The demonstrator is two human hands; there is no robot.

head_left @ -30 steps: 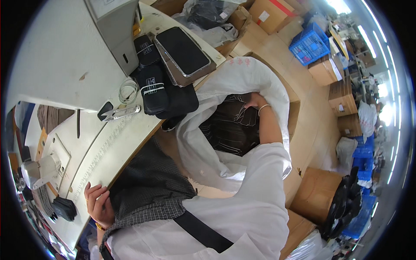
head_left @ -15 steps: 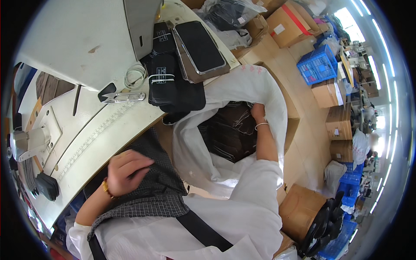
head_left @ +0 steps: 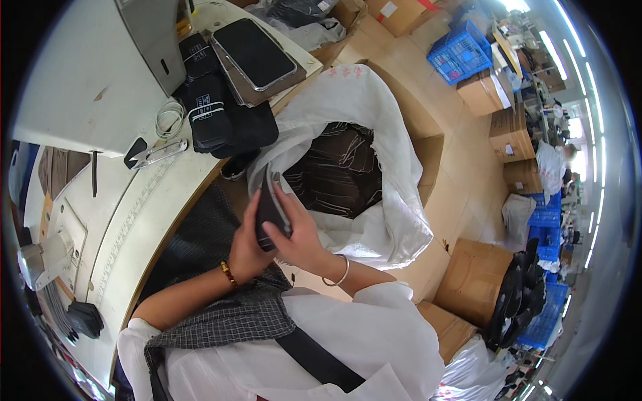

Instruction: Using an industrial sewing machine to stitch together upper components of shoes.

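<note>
A small stack of dark cut fabric pieces [head_left: 273, 212] is upright between my two hands, in front of my apron. My left hand [head_left: 249, 248] grips it from the left side, its fingers wrapped along the edge. On the other side my right hand [head_left: 299, 235] holds it with the thumb across its face. Just beyond the hands stands an open white sack [head_left: 401, 230], its rim folded outward. Many dark brown fabric pieces [head_left: 334, 177] with pale thread ends lie inside it.
On the sewing table [head_left: 150, 220] to the left are a white machine [head_left: 73, 73], thread snips [head_left: 160, 154], a coiled cord [head_left: 170, 120], black banded bundles [head_left: 210, 117] and a phone [head_left: 254, 53]. Cardboard boxes [head_left: 471, 274] and a blue crate [head_left: 460, 52] stand on the floor at right.
My right hand has come out of the sack and moved left with the fabric stack. My left hand has moved right and now grips the stack too. The view has shifted.
</note>
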